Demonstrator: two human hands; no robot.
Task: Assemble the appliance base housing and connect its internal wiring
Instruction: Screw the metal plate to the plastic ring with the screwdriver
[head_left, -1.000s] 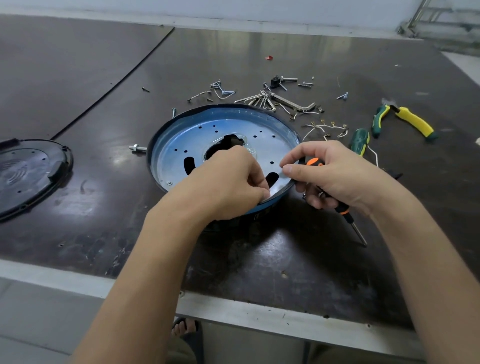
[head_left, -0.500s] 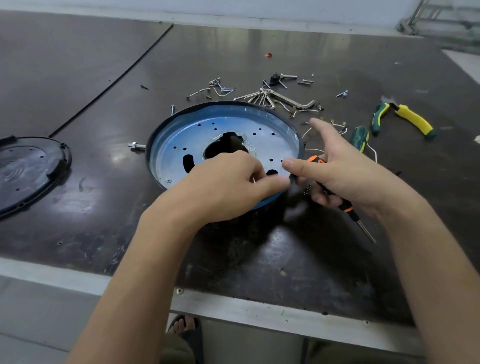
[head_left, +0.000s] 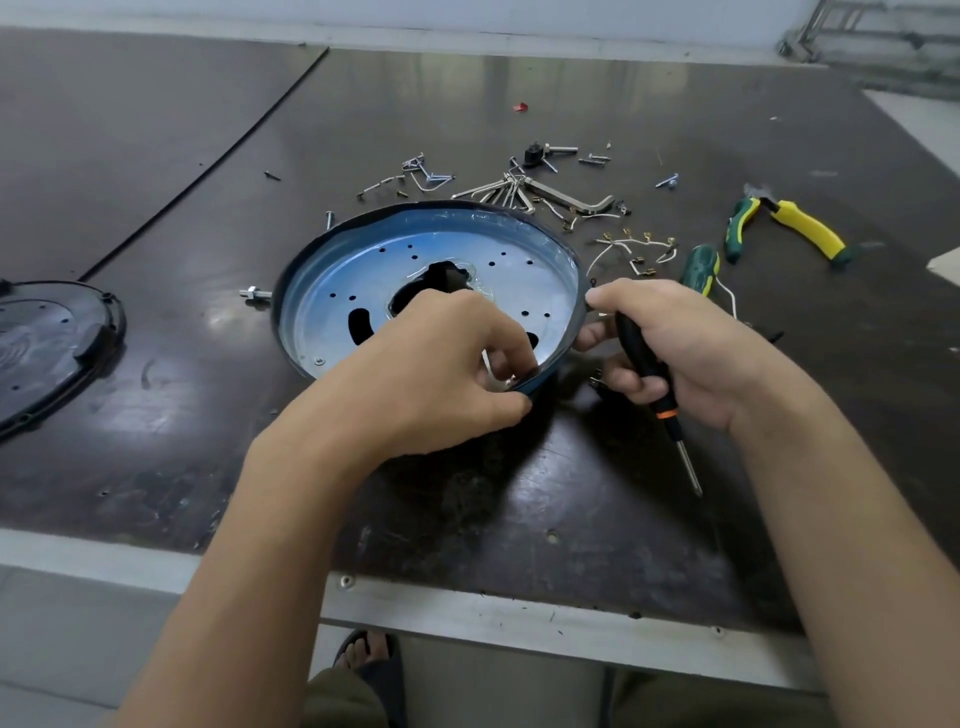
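Workshop – scuffed dark workbench (head_left: 519, 493) with metal edge strip, strewn with loose screws (head_left: 594, 159), hex keys (head_left: 571, 200), crimped wire leads (head_left: 628, 241), yellow-handled pliers (head_left: 805, 231), green screwdriver (head_left: 701, 265) – black plastic cover (head_left: 47, 348) at left.

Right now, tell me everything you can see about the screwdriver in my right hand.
The screwdriver has a black handle, an orange ring where the handle ends, and a thin metal shaft. It is tilted, tip pointing toward the near edge of the dark table; whether the tip touches it is unclear. The right hand curls round the handle.
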